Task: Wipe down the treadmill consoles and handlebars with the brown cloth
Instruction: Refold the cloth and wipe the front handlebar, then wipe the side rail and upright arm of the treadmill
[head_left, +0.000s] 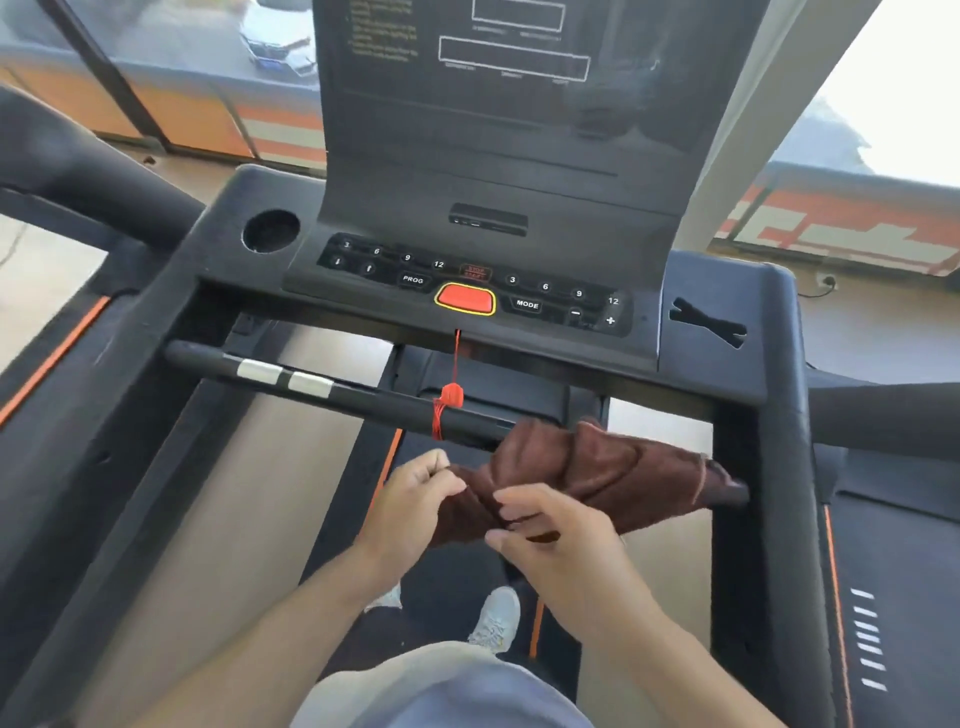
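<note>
From the head camera I see the brown cloth draped over the right end of the front handlebar, bunched between my hands. My left hand pinches its near edge; my right hand grips the folds. I judge the job only partway: the console looks dry and untouched by cloth, so it remains. The round cup holder looks dark, contents unclear

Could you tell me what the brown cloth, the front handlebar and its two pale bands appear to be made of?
Brown cloth: soft fabric, probably terry or microfibre; it folds and bunches. Front handlebar: black, matte, likely a coated or rubber-sleeved tube. Pale bands: shiny, silvery, probably metal.
</note>
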